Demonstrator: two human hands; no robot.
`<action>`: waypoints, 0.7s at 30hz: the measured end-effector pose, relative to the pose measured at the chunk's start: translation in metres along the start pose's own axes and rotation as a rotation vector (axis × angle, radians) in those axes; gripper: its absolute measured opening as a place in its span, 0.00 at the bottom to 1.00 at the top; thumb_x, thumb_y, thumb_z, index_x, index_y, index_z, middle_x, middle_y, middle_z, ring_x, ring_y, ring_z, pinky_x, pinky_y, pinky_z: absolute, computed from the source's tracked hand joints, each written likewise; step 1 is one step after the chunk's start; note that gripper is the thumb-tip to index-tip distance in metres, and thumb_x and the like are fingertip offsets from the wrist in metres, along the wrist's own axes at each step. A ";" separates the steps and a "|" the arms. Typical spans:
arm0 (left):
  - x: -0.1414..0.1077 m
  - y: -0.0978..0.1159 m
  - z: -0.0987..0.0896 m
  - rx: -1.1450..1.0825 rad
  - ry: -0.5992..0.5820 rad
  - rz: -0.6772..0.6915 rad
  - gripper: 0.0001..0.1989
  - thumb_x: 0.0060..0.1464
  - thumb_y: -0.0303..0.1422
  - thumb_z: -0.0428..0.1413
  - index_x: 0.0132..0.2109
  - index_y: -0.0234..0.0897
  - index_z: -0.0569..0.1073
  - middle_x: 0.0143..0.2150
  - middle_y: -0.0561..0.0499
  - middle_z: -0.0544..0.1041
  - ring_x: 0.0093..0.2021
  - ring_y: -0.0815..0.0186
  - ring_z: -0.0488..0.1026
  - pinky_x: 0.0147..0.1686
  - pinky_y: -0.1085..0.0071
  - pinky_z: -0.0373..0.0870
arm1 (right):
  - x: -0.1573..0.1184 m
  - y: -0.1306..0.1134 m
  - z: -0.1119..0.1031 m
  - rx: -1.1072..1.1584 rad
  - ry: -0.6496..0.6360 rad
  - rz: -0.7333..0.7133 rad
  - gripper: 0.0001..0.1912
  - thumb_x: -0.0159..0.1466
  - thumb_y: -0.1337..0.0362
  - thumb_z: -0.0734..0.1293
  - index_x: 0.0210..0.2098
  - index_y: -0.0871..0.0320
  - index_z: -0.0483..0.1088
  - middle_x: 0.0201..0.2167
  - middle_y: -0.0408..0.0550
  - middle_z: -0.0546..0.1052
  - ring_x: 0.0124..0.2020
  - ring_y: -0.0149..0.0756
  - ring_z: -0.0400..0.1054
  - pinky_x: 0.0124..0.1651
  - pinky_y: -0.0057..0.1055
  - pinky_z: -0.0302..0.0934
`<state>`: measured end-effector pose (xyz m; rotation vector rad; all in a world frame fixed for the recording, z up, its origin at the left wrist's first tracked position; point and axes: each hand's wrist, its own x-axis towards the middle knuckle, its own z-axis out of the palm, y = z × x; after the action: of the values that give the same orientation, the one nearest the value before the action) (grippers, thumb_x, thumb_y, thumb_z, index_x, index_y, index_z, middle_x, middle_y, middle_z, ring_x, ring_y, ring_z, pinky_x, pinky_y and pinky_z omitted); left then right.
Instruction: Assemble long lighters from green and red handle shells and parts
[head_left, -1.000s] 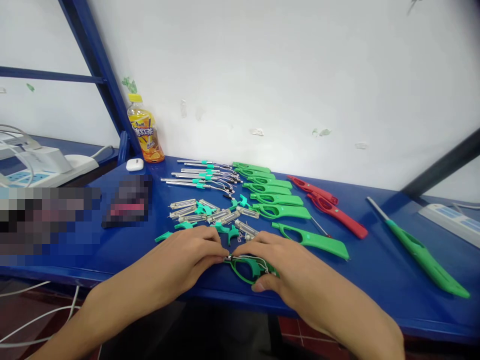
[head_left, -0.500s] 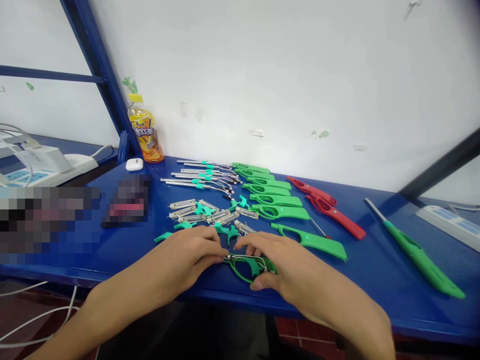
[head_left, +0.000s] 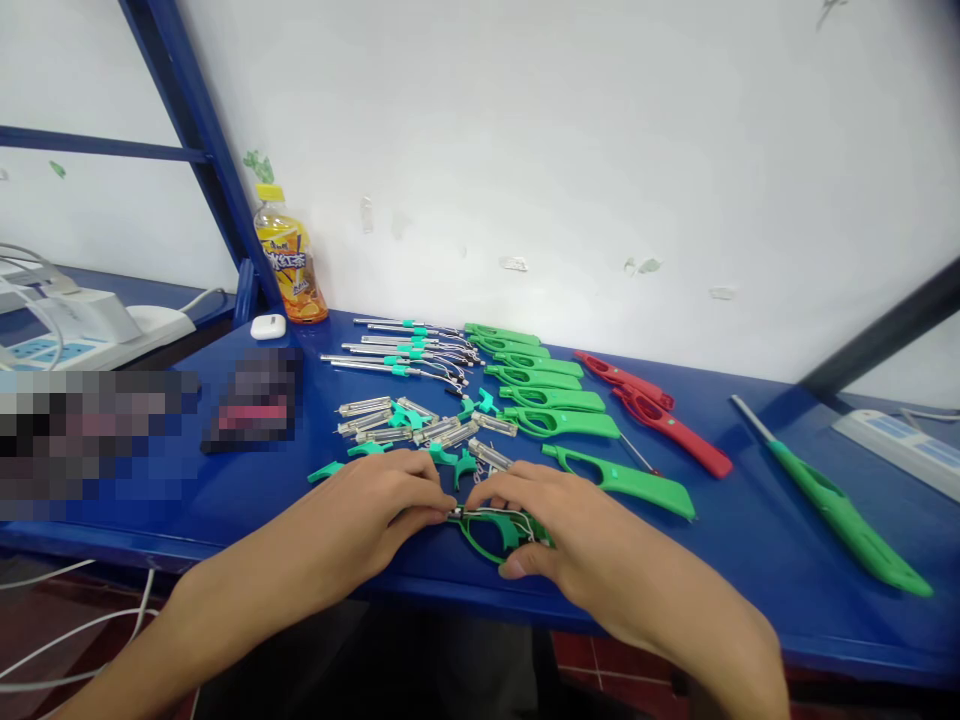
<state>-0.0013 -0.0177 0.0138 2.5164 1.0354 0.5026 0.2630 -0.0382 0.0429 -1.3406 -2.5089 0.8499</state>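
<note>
Near the front edge, a green lighter shell [head_left: 484, 546] with a teal trigger [head_left: 510, 530] and white wires lies between my hands. My left hand [head_left: 397, 500] is closed, its fingertips pinching the shell's narrow front end, where a small black and metal part shows. My right hand [head_left: 551, 515] wraps over the shell's wider end, thumb at the near side and fingers at the far side by the wires. Just beyond my hands lie several clear tubes [head_left: 457, 433] and teal triggers [head_left: 465, 467]. The shell's rear is hidden under my right hand.
Metal rods with wires [head_left: 375, 367] lie behind the tubes. Several green shells [head_left: 562, 424] and red shells [head_left: 675, 434] are right of them. A long green lighter [head_left: 840, 510] rests far right. A bottle [head_left: 289, 260] and white case [head_left: 268, 327] stand back left.
My right fingers have shifted slightly left along the wires. My left hand keeps its pinch, and the shell has barely moved.
</note>
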 end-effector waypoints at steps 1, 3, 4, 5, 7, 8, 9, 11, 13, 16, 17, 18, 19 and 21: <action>0.000 0.000 0.000 0.002 0.004 0.004 0.13 0.71 0.24 0.58 0.49 0.45 0.85 0.45 0.53 0.80 0.44 0.65 0.79 0.42 0.72 0.69 | 0.000 0.000 0.000 0.000 0.003 0.000 0.27 0.68 0.75 0.75 0.60 0.42 0.73 0.61 0.35 0.78 0.64 0.42 0.69 0.67 0.38 0.62; 0.000 -0.001 0.001 0.005 0.008 0.003 0.13 0.71 0.24 0.58 0.49 0.46 0.85 0.45 0.54 0.81 0.44 0.66 0.79 0.41 0.73 0.69 | 0.000 -0.001 0.000 -0.002 0.008 0.003 0.27 0.68 0.75 0.75 0.60 0.42 0.72 0.62 0.35 0.77 0.64 0.42 0.69 0.66 0.38 0.62; 0.000 -0.001 0.001 0.006 0.009 0.004 0.13 0.71 0.24 0.58 0.49 0.46 0.85 0.44 0.54 0.81 0.43 0.66 0.79 0.41 0.73 0.69 | 0.000 -0.001 0.000 -0.003 0.009 0.004 0.27 0.68 0.75 0.74 0.61 0.42 0.72 0.62 0.35 0.77 0.64 0.42 0.70 0.66 0.38 0.63; 0.000 -0.001 0.001 0.006 0.010 0.004 0.13 0.71 0.25 0.58 0.49 0.46 0.85 0.44 0.54 0.81 0.44 0.66 0.79 0.41 0.73 0.69 | 0.000 -0.002 0.000 -0.003 0.007 0.004 0.27 0.68 0.75 0.74 0.61 0.42 0.72 0.62 0.36 0.77 0.63 0.42 0.70 0.66 0.38 0.63; 0.000 -0.001 0.001 0.007 0.006 0.001 0.13 0.71 0.25 0.59 0.49 0.46 0.85 0.45 0.54 0.80 0.44 0.66 0.79 0.41 0.73 0.69 | -0.001 -0.002 -0.001 -0.005 0.007 0.007 0.27 0.69 0.75 0.74 0.61 0.42 0.73 0.62 0.37 0.78 0.64 0.43 0.70 0.66 0.38 0.63; 0.000 0.000 0.000 0.010 0.003 0.000 0.12 0.71 0.24 0.59 0.49 0.46 0.85 0.45 0.54 0.80 0.44 0.66 0.79 0.41 0.73 0.69 | -0.001 -0.002 -0.001 -0.006 0.008 0.010 0.27 0.69 0.75 0.74 0.61 0.42 0.73 0.62 0.38 0.78 0.64 0.43 0.69 0.66 0.38 0.63; 0.001 0.001 0.000 0.010 0.001 -0.001 0.12 0.70 0.24 0.59 0.49 0.46 0.85 0.45 0.53 0.80 0.44 0.66 0.79 0.42 0.73 0.69 | -0.001 -0.002 0.000 -0.007 0.010 0.014 0.27 0.69 0.75 0.74 0.61 0.42 0.73 0.62 0.38 0.77 0.65 0.44 0.69 0.66 0.38 0.64; 0.002 0.002 -0.001 0.008 -0.004 -0.005 0.12 0.70 0.24 0.59 0.49 0.45 0.86 0.44 0.53 0.80 0.44 0.65 0.79 0.42 0.73 0.69 | -0.001 -0.001 0.000 -0.010 0.010 0.013 0.26 0.69 0.74 0.74 0.61 0.42 0.73 0.63 0.39 0.77 0.66 0.44 0.69 0.65 0.38 0.64; 0.003 0.003 -0.001 0.007 -0.005 -0.008 0.12 0.70 0.24 0.59 0.48 0.44 0.86 0.44 0.53 0.81 0.44 0.65 0.79 0.42 0.73 0.69 | -0.001 0.000 0.001 -0.015 0.006 -0.002 0.27 0.69 0.75 0.73 0.62 0.43 0.73 0.63 0.39 0.78 0.67 0.44 0.68 0.66 0.38 0.64; 0.003 0.003 -0.001 0.013 -0.004 -0.002 0.12 0.70 0.24 0.59 0.48 0.45 0.86 0.44 0.52 0.81 0.44 0.65 0.79 0.42 0.73 0.70 | 0.000 0.001 0.002 -0.020 0.000 -0.016 0.27 0.69 0.75 0.72 0.62 0.43 0.73 0.63 0.40 0.78 0.68 0.45 0.67 0.66 0.38 0.64; 0.002 0.003 -0.001 0.013 -0.003 0.001 0.13 0.71 0.24 0.58 0.48 0.45 0.86 0.45 0.53 0.81 0.44 0.65 0.79 0.42 0.73 0.70 | 0.001 0.001 0.002 -0.020 -0.001 -0.014 0.27 0.69 0.75 0.72 0.62 0.43 0.73 0.63 0.40 0.78 0.68 0.45 0.68 0.65 0.38 0.64; 0.002 0.002 -0.001 0.010 0.000 0.004 0.13 0.71 0.25 0.58 0.49 0.45 0.86 0.45 0.53 0.81 0.44 0.65 0.79 0.41 0.73 0.70 | 0.001 0.001 0.002 -0.019 0.001 -0.012 0.26 0.69 0.74 0.72 0.61 0.43 0.74 0.62 0.40 0.78 0.66 0.44 0.69 0.65 0.38 0.65; 0.001 0.002 0.000 0.009 0.003 0.003 0.13 0.71 0.25 0.58 0.49 0.46 0.85 0.45 0.53 0.81 0.44 0.65 0.79 0.41 0.72 0.70 | 0.001 0.001 0.001 -0.018 0.003 -0.011 0.26 0.69 0.74 0.72 0.61 0.43 0.74 0.61 0.40 0.78 0.64 0.44 0.70 0.65 0.38 0.65; 0.000 0.001 0.000 0.005 0.008 0.004 0.13 0.72 0.26 0.57 0.49 0.46 0.85 0.45 0.53 0.81 0.44 0.65 0.79 0.42 0.72 0.71 | 0.001 0.000 0.001 -0.014 0.007 -0.011 0.24 0.69 0.74 0.73 0.59 0.44 0.74 0.60 0.40 0.78 0.61 0.42 0.72 0.64 0.37 0.65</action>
<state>-0.0002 -0.0185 0.0145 2.5232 1.0363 0.5118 0.2622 -0.0373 0.0421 -1.3308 -2.5195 0.8256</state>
